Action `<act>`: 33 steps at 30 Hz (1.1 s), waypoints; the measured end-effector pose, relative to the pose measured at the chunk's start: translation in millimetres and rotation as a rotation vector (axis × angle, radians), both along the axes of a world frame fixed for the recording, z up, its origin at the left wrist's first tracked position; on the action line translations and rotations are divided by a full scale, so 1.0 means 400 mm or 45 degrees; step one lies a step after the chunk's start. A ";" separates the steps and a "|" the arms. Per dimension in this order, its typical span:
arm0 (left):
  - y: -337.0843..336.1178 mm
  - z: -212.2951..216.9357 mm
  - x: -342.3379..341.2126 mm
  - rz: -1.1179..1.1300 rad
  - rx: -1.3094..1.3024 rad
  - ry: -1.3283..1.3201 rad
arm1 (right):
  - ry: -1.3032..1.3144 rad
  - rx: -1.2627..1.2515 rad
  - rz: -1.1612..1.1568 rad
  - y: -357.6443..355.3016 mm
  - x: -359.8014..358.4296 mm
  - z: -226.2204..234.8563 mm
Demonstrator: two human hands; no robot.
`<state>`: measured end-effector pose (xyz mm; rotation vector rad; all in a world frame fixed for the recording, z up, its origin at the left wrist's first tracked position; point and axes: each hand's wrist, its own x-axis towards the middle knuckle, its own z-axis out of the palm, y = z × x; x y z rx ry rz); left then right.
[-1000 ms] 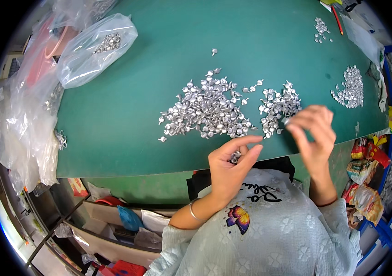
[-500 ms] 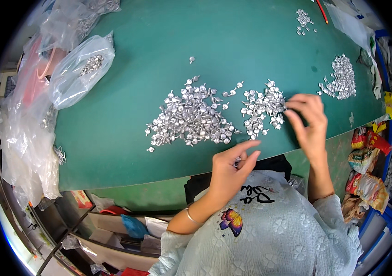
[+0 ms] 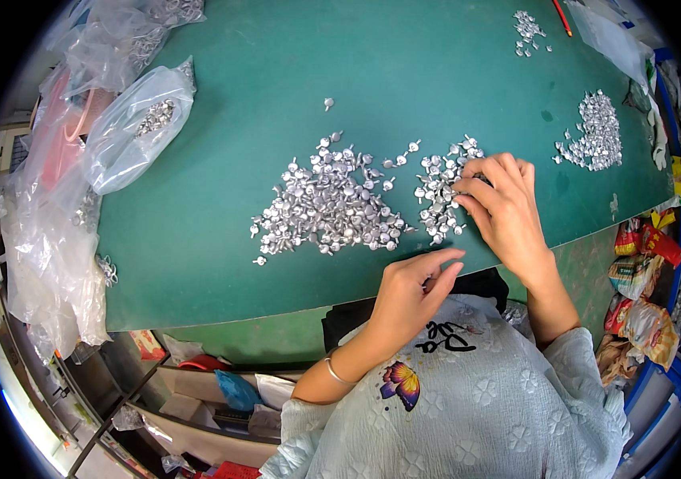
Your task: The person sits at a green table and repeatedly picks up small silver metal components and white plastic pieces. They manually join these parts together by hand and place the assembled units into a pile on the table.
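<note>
My right hand reaches over the smaller pile of silvery metal pieces, its thumb and fingertips drawn close together at the pile's right side. What lies between those fingertips is hidden. The pieces have round heads with short stems or loops. My left hand rests at the table's near edge, fingers curled and thumb close to the index finger. A few small metal pieces show faintly inside its palm. Left of the smaller pile spreads a larger pile of the same pieces.
On the green table, further pieces lie at the right, with a small group beyond. Clear plastic bags holding metal parts line the left side. A red pencil-like stick lies far right; colourful packages are beyond the right edge.
My right hand has moved left, onto the smaller pile, and its thumb and fingers have drawn closer together. My left hand has shifted slightly right, hiding more of its contents.
</note>
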<state>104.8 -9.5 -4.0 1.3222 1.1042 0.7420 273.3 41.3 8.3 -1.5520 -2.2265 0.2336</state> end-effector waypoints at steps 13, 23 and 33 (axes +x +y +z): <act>0.000 0.002 -0.003 0.001 0.004 0.031 | 0.083 0.075 -0.084 -0.009 0.025 -0.010; 0.002 0.005 0.001 -0.014 -0.004 0.031 | 0.073 0.073 0.009 -0.013 -0.017 -0.017; 0.027 0.004 -0.016 0.268 -0.720 -0.707 | 0.502 0.022 0.180 -0.036 -0.009 0.039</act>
